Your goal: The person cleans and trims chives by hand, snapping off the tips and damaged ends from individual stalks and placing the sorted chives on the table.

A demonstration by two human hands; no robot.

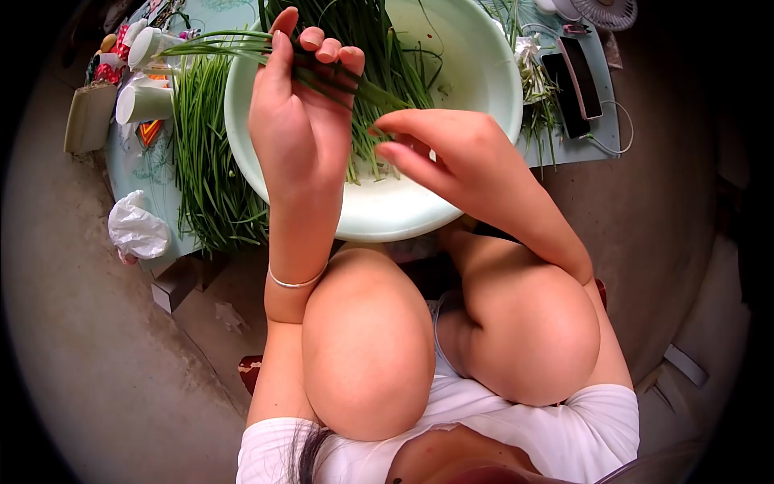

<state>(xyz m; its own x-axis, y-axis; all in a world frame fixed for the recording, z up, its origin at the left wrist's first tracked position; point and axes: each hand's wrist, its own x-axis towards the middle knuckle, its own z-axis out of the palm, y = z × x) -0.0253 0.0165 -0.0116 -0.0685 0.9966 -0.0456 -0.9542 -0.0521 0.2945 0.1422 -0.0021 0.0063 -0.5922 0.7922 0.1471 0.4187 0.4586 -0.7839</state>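
Observation:
My left hand [310, 113] is raised palm up over the near left part of a pale green basin, its fingers curled round a small bunch of chives [230, 44]. The leaf tips stick out to the left and the stem ends slant down to the right. My right hand [459, 145] is bent beside those stem ends, thumb and forefinger curled close together. Whatever may be between its fingertips is too small to make out. Inside the basin [492, 89] a big heap of chives [391, 73] lies against the left and far side, partly hidden by my left hand.
Left of the basin lies a long pile of chives [205, 153], near paper cups [145, 105] and a crumpled white plastic bag [139, 226]. On the right are chive scraps [538, 105], a phone [580, 77] with a cable and a small fan [605, 10]. My knees are below the basin.

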